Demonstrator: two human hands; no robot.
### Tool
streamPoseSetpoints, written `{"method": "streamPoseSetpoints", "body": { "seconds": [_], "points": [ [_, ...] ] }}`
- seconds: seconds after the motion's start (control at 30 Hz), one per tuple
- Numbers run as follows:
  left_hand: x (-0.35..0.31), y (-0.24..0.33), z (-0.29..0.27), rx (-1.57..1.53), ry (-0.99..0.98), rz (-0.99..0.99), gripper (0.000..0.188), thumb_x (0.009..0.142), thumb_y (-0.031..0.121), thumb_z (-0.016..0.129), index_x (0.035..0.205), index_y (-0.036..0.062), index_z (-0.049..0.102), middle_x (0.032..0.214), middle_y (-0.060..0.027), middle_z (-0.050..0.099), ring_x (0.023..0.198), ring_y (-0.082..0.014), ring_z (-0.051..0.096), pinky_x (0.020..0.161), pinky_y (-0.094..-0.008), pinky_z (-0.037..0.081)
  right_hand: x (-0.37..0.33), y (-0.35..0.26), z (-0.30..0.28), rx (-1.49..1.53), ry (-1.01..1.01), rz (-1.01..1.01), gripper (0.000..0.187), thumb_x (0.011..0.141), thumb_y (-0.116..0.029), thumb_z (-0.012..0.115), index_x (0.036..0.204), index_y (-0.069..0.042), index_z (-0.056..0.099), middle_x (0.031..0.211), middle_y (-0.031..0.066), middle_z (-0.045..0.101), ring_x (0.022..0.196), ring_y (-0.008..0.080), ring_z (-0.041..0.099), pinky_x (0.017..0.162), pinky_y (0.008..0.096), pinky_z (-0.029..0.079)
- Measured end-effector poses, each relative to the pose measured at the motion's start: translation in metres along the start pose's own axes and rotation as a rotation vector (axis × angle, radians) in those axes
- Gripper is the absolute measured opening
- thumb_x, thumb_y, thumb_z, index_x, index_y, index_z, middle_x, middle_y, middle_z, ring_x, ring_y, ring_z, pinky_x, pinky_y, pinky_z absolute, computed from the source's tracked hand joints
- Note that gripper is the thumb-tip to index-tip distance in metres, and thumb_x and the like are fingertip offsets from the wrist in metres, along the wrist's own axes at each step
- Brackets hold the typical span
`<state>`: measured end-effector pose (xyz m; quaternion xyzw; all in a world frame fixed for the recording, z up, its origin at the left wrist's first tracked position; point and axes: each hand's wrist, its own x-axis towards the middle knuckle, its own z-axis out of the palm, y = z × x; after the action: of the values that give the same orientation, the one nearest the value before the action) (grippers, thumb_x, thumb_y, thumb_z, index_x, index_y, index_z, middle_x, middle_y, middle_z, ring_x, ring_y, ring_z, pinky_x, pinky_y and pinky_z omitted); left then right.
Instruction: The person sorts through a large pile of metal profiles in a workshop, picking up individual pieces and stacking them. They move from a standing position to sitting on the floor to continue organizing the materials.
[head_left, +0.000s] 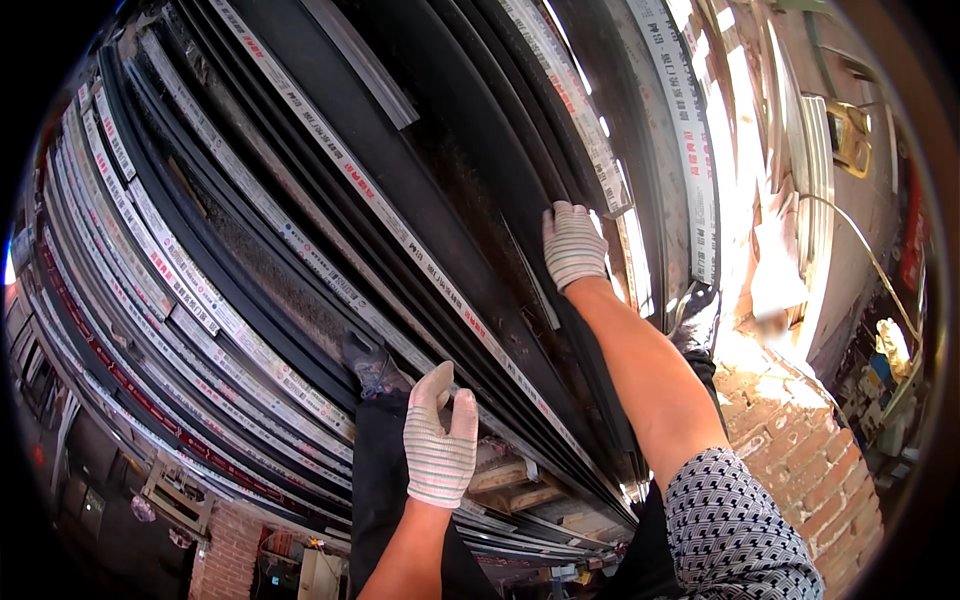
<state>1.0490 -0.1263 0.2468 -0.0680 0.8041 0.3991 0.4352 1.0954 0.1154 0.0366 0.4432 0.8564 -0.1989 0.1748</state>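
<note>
Both my hands wear white knit gloves with thin coloured stripes. My right hand (575, 246) reaches forward, its fingers bent over the edge of a long black profile (587, 370); the fingertips are partly hidden. My left hand (440, 436) is raised nearer to me, above the stacked bars, with thumb and fingers apart and nothing in it. Beneath it runs a long profile with a white printed film strip (410, 243). To its right, a wide dark profile (400, 160) lies alongside a short grey profile piece (362, 62).
Long film-covered profiles (165, 260) fill the left side in layers. My shoes, one a dark shoe (375, 365), stand on the stack. A brick wall (800, 450) stands at lower right. A thin cable (868, 250) hangs near a yellow object (850, 140) at the far right.
</note>
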Motion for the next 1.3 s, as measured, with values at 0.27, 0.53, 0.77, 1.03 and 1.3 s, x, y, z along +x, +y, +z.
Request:
{"method": "streamPoseSetpoints", "body": {
  "seconds": [0.27,0.53,0.77,1.03,1.3],
  "points": [
    [0.000,-0.004,0.008,-0.038,-0.029,-0.045,0.039,0.096,0.018,0.065,0.127,-0.0054,0.058,0.124,-0.0186,0.060,0.112,-0.0267,0.060,0.097,-0.0365,0.049,0.008,0.066,-0.051,-0.091,0.176,-0.054,0.021,0.098,-0.026,0.056,0.109,-0.010,0.062,0.097,0.0163,0.066,0.089,0.0377,0.066,0.078,0.0505,0.054],
    [0.000,-0.011,0.003,0.039,-0.074,0.005,0.039,0.099,0.013,0.061,0.134,-0.0033,0.054,0.125,-0.0148,0.062,0.108,-0.0173,0.062,0.096,-0.0294,0.050,-0.022,0.004,-0.038,0.272,0.239,-0.377,0.035,0.088,-0.018,0.068,0.118,-0.003,0.059,0.112,0.0196,0.064,0.103,0.0385,0.061,0.093,0.0464,0.049],
    [-0.003,-0.006,-0.001,0.064,-0.093,0.011,0.040,0.100,0.018,0.061,0.134,-0.0030,0.055,0.124,-0.0147,0.061,0.110,-0.0182,0.062,0.097,-0.0306,0.050,-0.051,-0.072,0.046,0.495,-0.530,0.149,0.079,0.093,-0.051,0.060,0.147,0.003,0.042,0.143,0.0277,0.051,0.134,0.0378,0.050,0.112,0.0416,0.040],
    [-0.005,-0.003,-0.007,0.005,-0.102,-0.036,0.043,0.101,0.020,0.061,0.136,-0.0042,0.053,0.126,-0.0174,0.061,0.114,-0.0221,0.062,0.098,-0.0325,0.050,-0.055,-0.036,0.036,0.612,-0.301,0.170,0.070,0.099,-0.052,0.056,0.133,0.009,0.055,0.127,0.0311,0.062,0.125,0.0417,0.057,0.105,0.0407,0.044],
    [-0.005,0.004,-0.002,-0.044,-0.168,-0.069,0.044,0.100,0.020,0.061,0.136,-0.0050,0.052,0.128,-0.0202,0.061,0.118,-0.0244,0.061,0.101,-0.0343,0.048,-0.034,0.032,-0.028,0.343,-0.016,0.183,0.058,0.103,-0.049,0.048,0.120,0.005,0.062,0.112,0.0275,0.067,0.105,0.0432,0.064,0.094,0.0448,0.049]
  ]
}}
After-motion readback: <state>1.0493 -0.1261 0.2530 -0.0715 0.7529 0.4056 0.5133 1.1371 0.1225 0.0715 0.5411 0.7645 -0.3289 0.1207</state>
